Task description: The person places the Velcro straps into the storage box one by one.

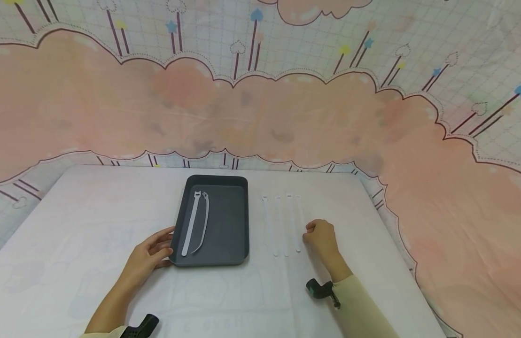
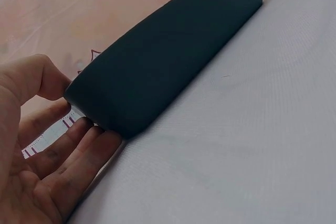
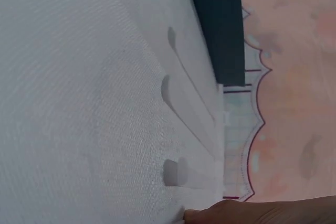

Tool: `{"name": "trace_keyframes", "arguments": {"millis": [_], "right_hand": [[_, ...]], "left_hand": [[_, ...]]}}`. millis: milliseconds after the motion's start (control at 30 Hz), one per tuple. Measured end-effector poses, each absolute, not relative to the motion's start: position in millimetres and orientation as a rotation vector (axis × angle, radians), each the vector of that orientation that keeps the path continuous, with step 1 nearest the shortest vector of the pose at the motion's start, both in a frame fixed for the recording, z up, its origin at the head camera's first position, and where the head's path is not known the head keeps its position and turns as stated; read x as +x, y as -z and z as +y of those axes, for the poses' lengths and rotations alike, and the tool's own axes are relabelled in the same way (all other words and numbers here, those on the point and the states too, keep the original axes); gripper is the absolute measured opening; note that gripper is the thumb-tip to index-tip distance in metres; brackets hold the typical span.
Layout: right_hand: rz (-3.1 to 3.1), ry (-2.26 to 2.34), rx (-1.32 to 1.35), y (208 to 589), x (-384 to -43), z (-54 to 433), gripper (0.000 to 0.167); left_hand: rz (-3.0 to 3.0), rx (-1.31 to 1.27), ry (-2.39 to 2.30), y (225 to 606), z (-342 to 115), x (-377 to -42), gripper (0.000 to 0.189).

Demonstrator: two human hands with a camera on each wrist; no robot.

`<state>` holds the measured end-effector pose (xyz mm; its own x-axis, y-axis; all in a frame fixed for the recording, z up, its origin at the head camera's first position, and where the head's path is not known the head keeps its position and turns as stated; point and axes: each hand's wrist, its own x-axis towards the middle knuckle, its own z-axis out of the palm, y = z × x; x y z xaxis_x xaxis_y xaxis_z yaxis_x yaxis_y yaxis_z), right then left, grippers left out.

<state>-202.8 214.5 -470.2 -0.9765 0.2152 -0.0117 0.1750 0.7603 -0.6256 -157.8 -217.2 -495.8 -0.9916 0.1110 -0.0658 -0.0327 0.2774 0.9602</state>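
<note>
My left hand (image 1: 148, 256) grips the near left corner of a dark grey tray (image 1: 228, 225). In the left wrist view the thumb lies at the tray's rim, with the fingers (image 2: 86, 153) along its lower edge. Inside the tray lie two white cable straps with slotted heads, one straight strap (image 1: 190, 225) and one bowed strap (image 1: 206, 216). Right of the tray, several more white straps (image 1: 292, 220) lie side by side. My right hand (image 1: 322, 239) pinches the lower end of the rightmost strap (image 1: 299, 211), partly hidden by the fingers.
Everything stands on a table with a white cloth (image 1: 87, 211). A patterned pink and white curtain (image 1: 285, 112) hangs behind the table and along its right side. In the right wrist view the rounded strap ends (image 3: 167, 87) lie near the tray's side wall (image 3: 223, 30).
</note>
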Motion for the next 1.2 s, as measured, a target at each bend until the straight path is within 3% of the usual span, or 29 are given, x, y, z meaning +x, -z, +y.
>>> {"name": "trace_keyframes", "arguments": {"millis": [667,967,1200], "right_hand": [[-2.848,-1.165,-0.310,471,-208,216,0.017],[-2.906,-1.529,-0.376,463,-214,235,0.035],[-2.908,-1.716,-0.390,461,-216,247,0.035]], "left_hand": [[2.381,0.042,-1.820,494,-217,-157,0.058],[2.382,0.046,-1.816,493,-215,-156,0.058],[2.377,0.040,-1.821,495,-217,-158,0.058]]}}
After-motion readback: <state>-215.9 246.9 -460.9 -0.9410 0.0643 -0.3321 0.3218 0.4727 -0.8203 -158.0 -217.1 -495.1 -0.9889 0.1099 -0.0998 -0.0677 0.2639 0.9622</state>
